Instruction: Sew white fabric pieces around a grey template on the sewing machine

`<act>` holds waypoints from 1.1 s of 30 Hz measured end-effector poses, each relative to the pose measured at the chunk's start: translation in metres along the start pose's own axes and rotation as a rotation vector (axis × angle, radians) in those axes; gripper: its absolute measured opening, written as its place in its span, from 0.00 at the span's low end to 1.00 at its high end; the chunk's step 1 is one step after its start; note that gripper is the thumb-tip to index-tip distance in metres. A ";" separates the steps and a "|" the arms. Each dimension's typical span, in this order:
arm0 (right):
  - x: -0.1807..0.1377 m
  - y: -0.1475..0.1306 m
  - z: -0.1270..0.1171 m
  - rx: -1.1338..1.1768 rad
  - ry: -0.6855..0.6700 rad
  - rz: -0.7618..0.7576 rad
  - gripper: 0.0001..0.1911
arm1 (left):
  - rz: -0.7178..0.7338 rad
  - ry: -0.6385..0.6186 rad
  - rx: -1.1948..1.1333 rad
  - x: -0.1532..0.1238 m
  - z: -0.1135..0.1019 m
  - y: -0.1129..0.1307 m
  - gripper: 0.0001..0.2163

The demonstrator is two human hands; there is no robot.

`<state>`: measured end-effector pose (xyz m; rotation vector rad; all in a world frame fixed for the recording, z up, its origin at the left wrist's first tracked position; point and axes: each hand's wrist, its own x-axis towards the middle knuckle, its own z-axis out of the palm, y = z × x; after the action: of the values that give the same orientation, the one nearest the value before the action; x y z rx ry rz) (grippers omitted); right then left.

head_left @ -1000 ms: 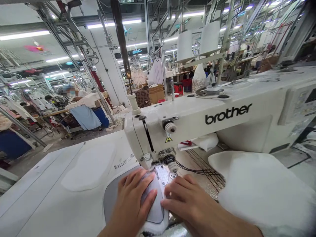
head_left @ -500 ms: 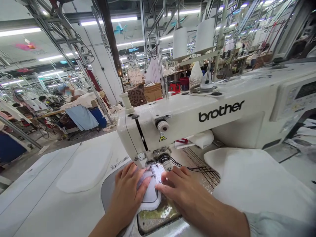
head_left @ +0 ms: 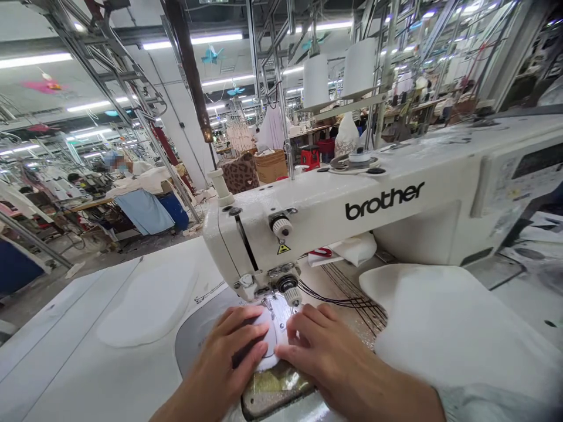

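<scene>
A white "brother" sewing machine (head_left: pixel 352 217) fills the middle of the view. Under its needle and presser foot (head_left: pixel 269 306) lies a small white fabric piece (head_left: pixel 269 346) with a dark stitched outline. My left hand (head_left: pixel 229 357) rests flat on the left part of the piece, fingers spread and pressing down. My right hand (head_left: pixel 321 351) presses on its right edge with fingers stretched toward the needle. Both hands touch the fabric just in front of the foot. A worn metal plate (head_left: pixel 275 387) shows below the piece.
A white oval fabric piece (head_left: pixel 147 305) lies on the white table (head_left: pixel 79 363) to the left. A stack of white fabric (head_left: pixel 457 328) sits at the right. Thread cones (head_left: pixel 316 79) stand behind the machine. Another person works at a far station (head_left: pixel 116 167).
The fabric piece has fed away under the foot, so less of it shows in front of the needle. Both hands followed it toward the machine, and the metal plate is uncovered.
</scene>
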<state>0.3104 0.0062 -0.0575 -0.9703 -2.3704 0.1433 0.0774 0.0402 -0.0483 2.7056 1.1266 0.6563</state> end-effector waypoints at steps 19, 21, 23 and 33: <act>0.006 0.002 0.002 -0.016 -0.014 0.025 0.08 | 0.086 -0.084 0.020 0.011 -0.011 -0.009 0.10; 0.006 0.002 0.002 -0.031 0.006 0.035 0.09 | 0.093 -0.067 0.003 0.009 -0.010 -0.012 0.10; 0.006 0.003 0.004 -0.050 0.029 0.040 0.10 | 0.085 -0.029 -0.005 0.008 -0.007 -0.014 0.10; 0.004 0.007 0.010 -0.117 0.165 0.051 0.18 | 0.011 0.043 0.163 0.005 0.004 -0.005 0.12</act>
<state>0.3066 0.0149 -0.0664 -1.0554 -2.2246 -0.0557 0.0792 0.0477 -0.0520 2.8478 1.2269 0.6543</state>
